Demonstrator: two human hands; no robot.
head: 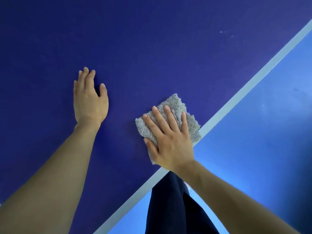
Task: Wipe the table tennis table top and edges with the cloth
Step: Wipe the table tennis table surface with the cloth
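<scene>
We look down on the dark blue table tennis desk (152, 39), whose white edge line (244, 88) runs diagonally from the upper right to the lower middle of the view. Beyond that line lies a lighter blue floor (261, 141).

Our right hand (170, 142) lies flat, palm down, on a grey fluffy cloth (175, 107), pressing it against the desk just beside the white line. The fingers (158, 119) of this hand are spread apart and stretched straight over the cloth, not curled around it. The cloth is bunched into a rough square; its upper corner sticks out past the fingertips, and its right corner touches the white line.

Our left hand (89, 100) rests palm down on the bare desk surface, well to the left of the cloth and apart from it. Its fingers (86, 78) are held close together, with the thumb set off to the right.

Both forearms are bare. Below the right wrist, a leg in dark trousers (168, 205) shows against the floor, next to the desk edge. A few small pale specks (221, 32) sit on the desk at upper right.
</scene>
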